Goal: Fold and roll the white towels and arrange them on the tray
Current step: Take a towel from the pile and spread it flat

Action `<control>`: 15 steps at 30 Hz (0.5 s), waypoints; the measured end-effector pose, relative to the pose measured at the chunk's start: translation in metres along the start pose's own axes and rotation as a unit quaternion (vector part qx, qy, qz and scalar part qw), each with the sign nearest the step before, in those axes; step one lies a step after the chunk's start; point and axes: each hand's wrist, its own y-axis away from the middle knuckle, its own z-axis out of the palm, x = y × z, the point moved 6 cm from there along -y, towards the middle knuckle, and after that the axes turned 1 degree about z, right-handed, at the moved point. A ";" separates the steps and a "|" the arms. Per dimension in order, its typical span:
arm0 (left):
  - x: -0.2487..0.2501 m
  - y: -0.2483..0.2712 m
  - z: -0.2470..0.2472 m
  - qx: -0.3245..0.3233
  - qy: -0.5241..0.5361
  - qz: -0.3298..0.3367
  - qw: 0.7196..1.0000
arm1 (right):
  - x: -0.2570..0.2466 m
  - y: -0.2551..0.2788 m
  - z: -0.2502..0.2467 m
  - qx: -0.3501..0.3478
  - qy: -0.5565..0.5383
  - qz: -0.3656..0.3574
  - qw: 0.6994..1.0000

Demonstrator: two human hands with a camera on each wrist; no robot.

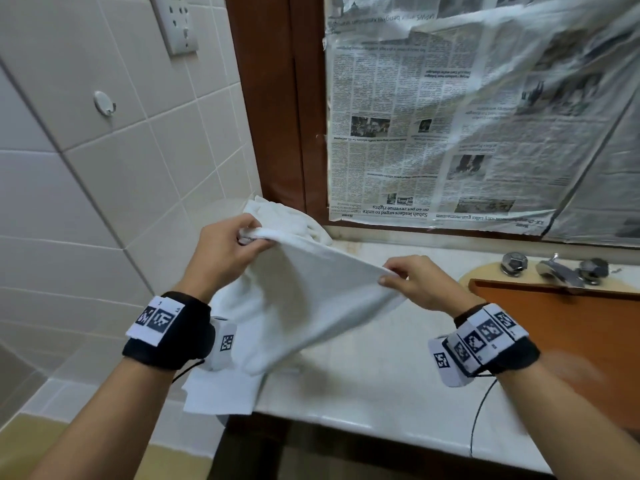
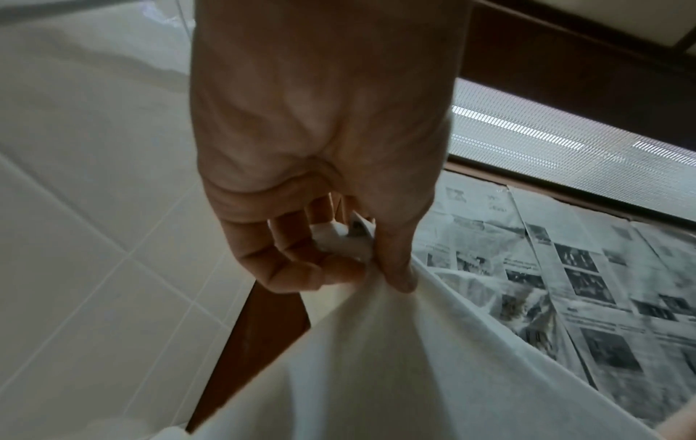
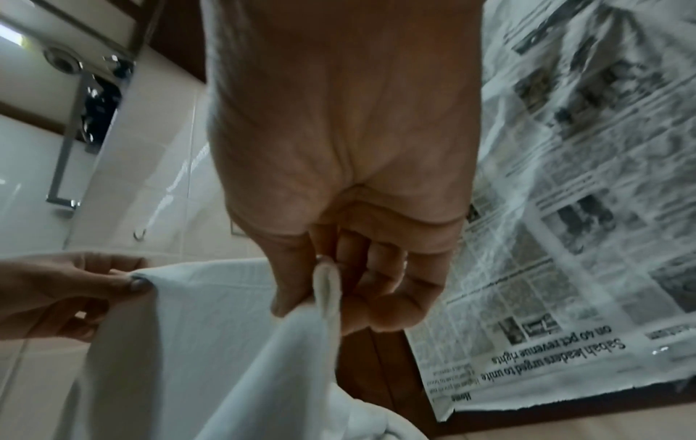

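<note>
1. Both grips pinch the top edge of a white towel (image 1: 304,299): the left hand (image 1: 221,254) at one corner, the right hand (image 1: 420,282) at the other.
2. A heap of towels (image 1: 294,220) lies behind the left grip; taps (image 1: 554,268) and an orange tray (image 1: 571,323) sit right of the right grip.
3. The towel hangs below both grips over the counter (image 1: 374,382), its held edge running left to right, sloping down rightward.

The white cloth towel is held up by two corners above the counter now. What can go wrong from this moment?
1. The left hand and right hand only pinch the white cloth towel at its top edge; a corner may slip out.
2. Its lower end hangs past the front edge of the pale counter, so it might drag when laid down.
3. The loose pile of white towels behind could be knocked.
</note>
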 end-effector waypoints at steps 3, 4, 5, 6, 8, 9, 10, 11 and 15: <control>0.029 0.015 -0.001 -0.002 0.028 -0.013 1.000 | -0.002 0.037 -0.039 0.044 0.005 -0.017 0.999; 0.035 0.019 -0.001 -0.005 0.030 -0.016 0.999 | -0.004 0.049 -0.051 0.056 0.008 -0.019 0.998; 0.042 0.022 -0.001 -0.009 0.031 -0.018 0.999 | -0.005 0.059 -0.064 0.067 0.011 -0.017 0.998; 0.047 0.025 -0.001 -0.010 0.031 -0.020 0.999 | -0.007 0.069 -0.075 0.077 0.014 -0.014 0.997; 0.061 0.031 -0.003 -0.009 0.030 -0.016 0.999 | -0.014 0.088 -0.097 0.092 0.023 -0.011 0.995; 0.068 0.033 -0.004 -0.008 0.032 -0.013 0.999 | -0.018 0.098 -0.107 0.097 0.024 -0.011 0.995; 0.076 0.035 -0.006 -0.006 0.035 -0.008 0.999 | -0.023 0.107 -0.116 0.101 0.023 -0.014 0.994; 0.085 0.036 -0.010 -0.004 0.039 -0.002 0.999 | -0.031 0.117 -0.125 0.106 0.023 -0.020 0.994; 0.118 0.037 -0.034 0.002 0.084 0.015 0.996 | -0.063 0.152 -0.162 0.150 0.012 -0.053 0.987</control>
